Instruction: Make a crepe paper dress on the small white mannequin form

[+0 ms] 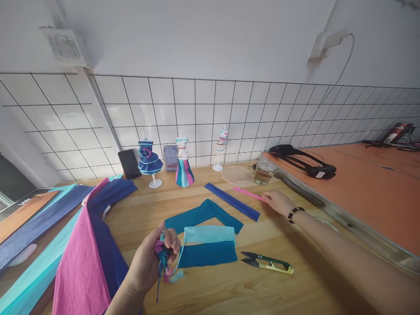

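My left hand point(157, 253) is closed around a bunch of crumpled paper scraps point(163, 258) in pink, blue and turquoise, with some ends hanging below the fingers. Out to the right, my right hand point(278, 202) has its fingertips on the near end of a narrow pink paper strip point(249, 193), which lies on the table. Beside that strip is a dark blue strip point(232, 202). Between my hands are a bent teal strip point(193, 216), a light turquoise piece point(210, 234) and a teal rectangle point(210, 254). Thread snips point(267, 262) lie to the right of these.
Long coloured crepe-like sheets point(82, 249) cover the left side. Small dress forms, including one in a blue dress point(150, 159), stand along the wall near a phone point(129, 164). A clear round plate point(236, 176) and a glass jar point(265, 171) sit behind my right hand. An orange-topped table point(367, 188) adjoins.
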Motion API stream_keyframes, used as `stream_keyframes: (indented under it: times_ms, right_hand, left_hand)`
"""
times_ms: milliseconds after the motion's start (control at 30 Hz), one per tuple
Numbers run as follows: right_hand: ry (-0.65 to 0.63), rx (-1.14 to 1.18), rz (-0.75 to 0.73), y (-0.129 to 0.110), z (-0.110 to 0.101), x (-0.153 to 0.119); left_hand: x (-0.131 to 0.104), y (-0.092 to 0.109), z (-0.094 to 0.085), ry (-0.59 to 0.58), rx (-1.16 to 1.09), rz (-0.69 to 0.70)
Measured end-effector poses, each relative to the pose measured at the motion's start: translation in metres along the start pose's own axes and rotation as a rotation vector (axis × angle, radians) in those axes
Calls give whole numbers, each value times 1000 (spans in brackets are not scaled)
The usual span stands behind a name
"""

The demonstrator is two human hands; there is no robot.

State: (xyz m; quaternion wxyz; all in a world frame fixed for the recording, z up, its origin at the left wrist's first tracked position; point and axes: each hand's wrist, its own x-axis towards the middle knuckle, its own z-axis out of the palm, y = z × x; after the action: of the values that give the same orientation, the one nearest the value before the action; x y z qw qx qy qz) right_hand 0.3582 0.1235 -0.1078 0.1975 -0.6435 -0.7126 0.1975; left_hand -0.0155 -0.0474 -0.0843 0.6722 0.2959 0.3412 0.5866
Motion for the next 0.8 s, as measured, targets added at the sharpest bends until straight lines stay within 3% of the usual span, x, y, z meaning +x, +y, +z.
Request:
stream_keyframes:
  times_ms: [133,233,367,433,500,667,800]
  right_hand:
    - [94,44,-151,-38,6,-20]
    - [44,145,-317,-84,28,-58]
    - [-158,324,-469,-151,66,-118]
    - [-373,581,-485,-179,82,-138]
    - [-442,734,-474,-202,93,-149]
    - [-780,901,-288,-221,98,-156]
    - [-627,684,-286,-207,77,-153]
  left_hand:
    - [-1,2,-1,49,93,-36]
    - [-5,4,2,49,107,-36]
    - [-12,6,11,87,-43,-20]
    - [-16,7,15,88,-117,-17]
    - [-19,10,18,86,-148,-12]
    - [-18,16,16,124,-92,-5]
    - [-10,11,11,47,75,47]
